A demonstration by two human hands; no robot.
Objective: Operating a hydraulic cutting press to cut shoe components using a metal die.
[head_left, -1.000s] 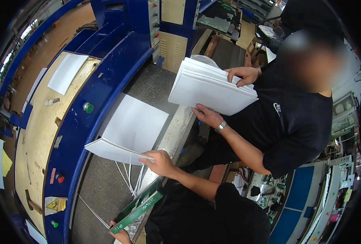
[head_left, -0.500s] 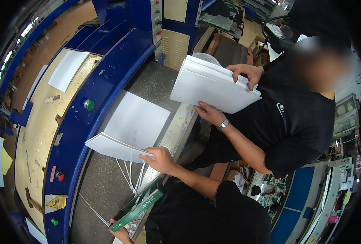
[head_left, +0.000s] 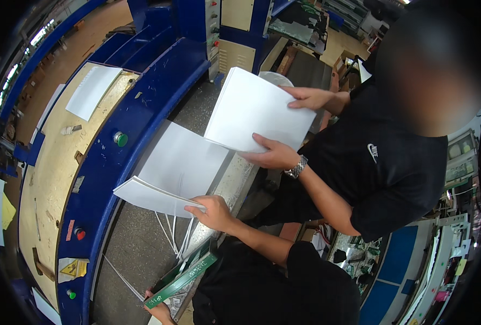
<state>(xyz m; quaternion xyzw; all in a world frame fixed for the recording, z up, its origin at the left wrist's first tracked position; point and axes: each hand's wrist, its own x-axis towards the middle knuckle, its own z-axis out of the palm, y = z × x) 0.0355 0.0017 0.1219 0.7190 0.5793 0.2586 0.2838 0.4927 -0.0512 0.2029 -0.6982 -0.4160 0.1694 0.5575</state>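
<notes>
My right hand [head_left: 214, 213] pinches the right end of a thin stack of white sheets [head_left: 156, 199], lifted and slightly curved above the grey bed. Beneath and behind it lies a larger white sheet [head_left: 181, 157]. My left hand [head_left: 158, 309], low in the view and partly hidden, grips one end of a long green metal frame [head_left: 183, 276] with white handwritten marks. Thin white strips [head_left: 170, 233] lie between the sheets and the frame. Across from me, a co-worker's two hands [head_left: 278, 154] hold a thicker stack of white sheets [head_left: 259, 114].
A blue machine beam [head_left: 137, 114] with green and red buttons runs along the left. The speckled grey bed [head_left: 137, 244] lies beside it. On the beige top rests a white paper [head_left: 93, 92]. The co-worker [head_left: 397, 173] stands close on the right.
The co-worker's stack has swung left and tilted so its broad face shows, and one of their hands now lies on that face. My own hands have hardly moved.
</notes>
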